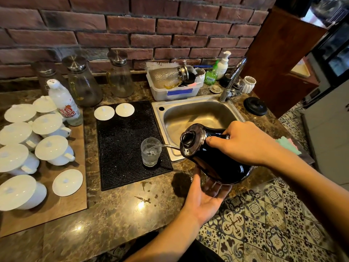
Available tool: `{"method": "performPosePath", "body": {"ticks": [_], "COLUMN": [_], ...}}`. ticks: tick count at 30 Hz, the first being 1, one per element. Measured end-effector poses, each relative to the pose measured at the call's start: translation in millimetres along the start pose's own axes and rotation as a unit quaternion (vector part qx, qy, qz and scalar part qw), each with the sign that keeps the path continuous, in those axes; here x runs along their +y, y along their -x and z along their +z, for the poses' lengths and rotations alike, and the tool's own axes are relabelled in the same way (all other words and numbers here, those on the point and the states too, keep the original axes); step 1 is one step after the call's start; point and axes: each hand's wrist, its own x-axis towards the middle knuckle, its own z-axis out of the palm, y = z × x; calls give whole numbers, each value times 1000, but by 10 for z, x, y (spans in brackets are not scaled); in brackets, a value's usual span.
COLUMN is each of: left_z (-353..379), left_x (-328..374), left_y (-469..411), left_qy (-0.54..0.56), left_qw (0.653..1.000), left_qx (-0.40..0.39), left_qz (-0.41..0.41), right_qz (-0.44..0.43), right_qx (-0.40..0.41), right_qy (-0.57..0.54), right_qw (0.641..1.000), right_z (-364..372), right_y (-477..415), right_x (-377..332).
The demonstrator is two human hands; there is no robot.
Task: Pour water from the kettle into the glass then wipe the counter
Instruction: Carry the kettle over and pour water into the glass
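My right hand is wrapped around the handle of the glossy black kettle, fingers curled tight, tipping it to the left over the front edge of the brown marbled stone tabletop. My left hand is spread open, palm up, cupped under the kettle's lower body with the thumb against its side. A thin stream of water runs from the spout into the clear ribbed drinking glass, which stands upright and partly filled on the front right corner of the black dimpled rubber mat. Two round white lids lie side by side at the mat's back edge. Just beside the mat on the right is the stainless steel sink, with its chrome tap at its back right corner. The kettle's black round lid lies on the tabletop to the right of the sink, toward the back. A pastel green and pink cloth rests at the right edge of the tabletop, partly hidden behind my right hand. On the left side a thin brown board carries white lidded cups.
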Motion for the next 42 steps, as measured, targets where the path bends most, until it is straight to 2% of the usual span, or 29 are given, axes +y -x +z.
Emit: {"method": "performPosePath", "body": {"ticks": [22, 28, 42], "left_z": [139, 140, 144], "left_x": [-118, -115, -107], "left_y": [1, 24, 91], "left_qy": [-3, 25, 34], "left_qw": [999, 998, 997], "left_qx": [-33, -48, -53], "left_qz": [4, -29, -35], "right_qz": [-50, -39, -51], "right_qx": [23, 12, 5], "right_qy": [89, 95, 97], "right_qw": [994, 995, 994], "right_z": [-232, -275, -329], "right_y": [-31, -19, -16], "right_x": [-159, -244, -328]}}
